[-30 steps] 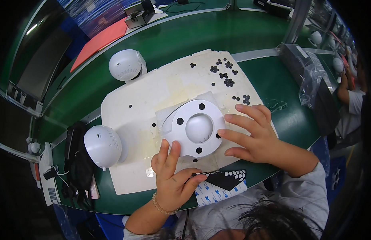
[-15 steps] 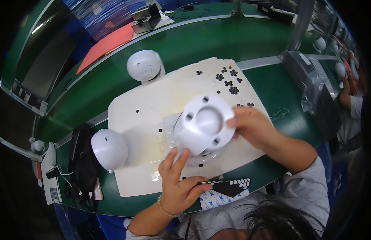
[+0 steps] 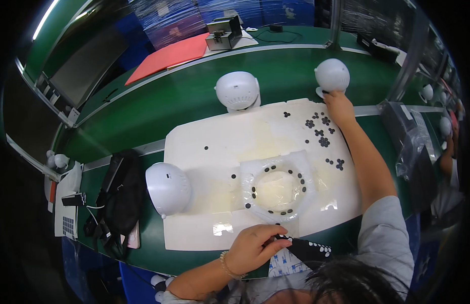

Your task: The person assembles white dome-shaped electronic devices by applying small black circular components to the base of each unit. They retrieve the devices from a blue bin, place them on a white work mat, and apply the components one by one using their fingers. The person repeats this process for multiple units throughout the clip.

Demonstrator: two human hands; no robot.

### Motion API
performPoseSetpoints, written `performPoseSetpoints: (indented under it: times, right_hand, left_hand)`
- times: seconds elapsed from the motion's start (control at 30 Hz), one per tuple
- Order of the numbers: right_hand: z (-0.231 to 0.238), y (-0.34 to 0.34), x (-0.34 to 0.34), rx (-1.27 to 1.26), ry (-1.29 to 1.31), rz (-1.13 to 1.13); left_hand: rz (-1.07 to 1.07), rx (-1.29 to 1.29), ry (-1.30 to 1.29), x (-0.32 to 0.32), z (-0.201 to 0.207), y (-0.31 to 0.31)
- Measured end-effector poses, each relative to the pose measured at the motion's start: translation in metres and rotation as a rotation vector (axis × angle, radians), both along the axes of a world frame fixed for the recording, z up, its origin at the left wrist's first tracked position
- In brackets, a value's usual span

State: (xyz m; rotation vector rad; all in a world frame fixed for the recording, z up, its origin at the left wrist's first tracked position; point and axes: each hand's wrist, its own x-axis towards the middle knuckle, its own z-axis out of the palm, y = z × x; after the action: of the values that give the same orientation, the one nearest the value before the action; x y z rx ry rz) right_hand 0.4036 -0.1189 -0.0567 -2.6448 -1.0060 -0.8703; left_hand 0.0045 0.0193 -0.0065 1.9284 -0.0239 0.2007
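Smooth white globe (image 3: 332, 74) moved off the plastic ring (image 3: 307, 195).

The white housing (image 3: 332, 73) looks plastic, smooth and faintly glossy.

Dark green tabletop (image 3: 153, 234) across the lower middle. Broad green strip (image 3: 288, 76) behind it, conveyor-like, run between a near metal rail (image 3: 369, 110) and a far metal rail (image 3: 295, 46). Second green surface (image 3: 308, 36) past that, same colour. Metal posts stand at back, one thinner post (image 3: 336, 23) and one heavier, leaning post (image 3: 409, 58) to the right. Blue stacks (image 3: 181, 17) in clear film close off the rear; wall not visible. Left: dark grey panel (image 3: 88, 68), thin metal framing (image 3: 31, 162). Bright white tube light (image 3: 45, 20), upper left. Floor too dark to make out. Outer edges black from the fisheye.
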Motion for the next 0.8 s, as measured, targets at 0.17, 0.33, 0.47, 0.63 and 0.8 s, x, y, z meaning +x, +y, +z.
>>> performPoseSetpoints:
  times: [0.17,0.33,0.47,0.63,0.8]
  right_hand:
    - [0.041,0.052,-0.043,-0.133,0.421,-0.091]
    - [0.023,0.127,-0.122,-0.236,0.579,0.718]
    - [0.018,0.169,-0.111,-0.140,0.418,0.414]
    - [0.038,0.150,-0.063,0.075,0.219,0.249]
    - [0.039,0.104,-0.033,0.340,0.179,0.307]
  left_hand:
    - [-0.051,-0.061,0.060,-0.003,-0.002,0.004]
    - [-0.089,-0.044,0.036,-0.003,-0.007,0.007]
    - [-0.065,-0.091,0.014,-0.003,-0.007,0.006]
    - [-0.026,-0.067,-0.045,-0.005,-0.007,0.007]
    - [-0.005,-0.073,-0.088,-0.004,-0.006,0.004]
